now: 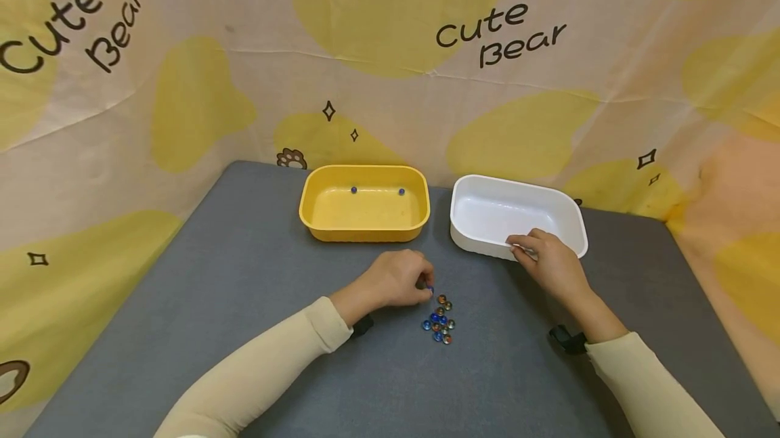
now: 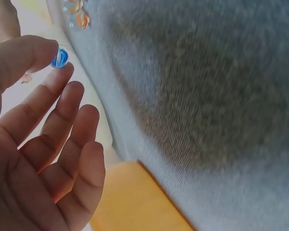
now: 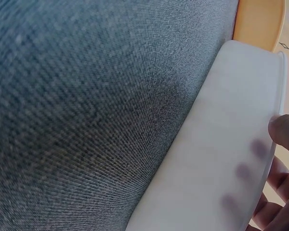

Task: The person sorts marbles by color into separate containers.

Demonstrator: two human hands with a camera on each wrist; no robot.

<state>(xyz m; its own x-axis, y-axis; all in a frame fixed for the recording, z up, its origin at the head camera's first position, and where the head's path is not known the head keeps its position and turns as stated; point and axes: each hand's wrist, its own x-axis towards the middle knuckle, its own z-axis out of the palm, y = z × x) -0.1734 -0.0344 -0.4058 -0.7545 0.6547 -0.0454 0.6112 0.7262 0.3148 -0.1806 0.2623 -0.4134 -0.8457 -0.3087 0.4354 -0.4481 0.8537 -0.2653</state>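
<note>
Head view: I have the left grip (image 1: 399, 280) pinching a blue marble (image 1: 430, 289) just beside the marble pile (image 1: 443, 320) on the grey counter (image 1: 244, 248). Right grip (image 1: 551, 263) at the white tub's (image 1: 481, 246) near rim. Yellow tub (image 1: 364, 235), to its left, holds two marbles (image 1: 354, 190).

Left wrist: marble between thumb and forefinger, other fingers loosely bent.

Right wrist: I read a pinch on the white tub's wall, thumb at rim, three fingertips showing dark through it.
</note>
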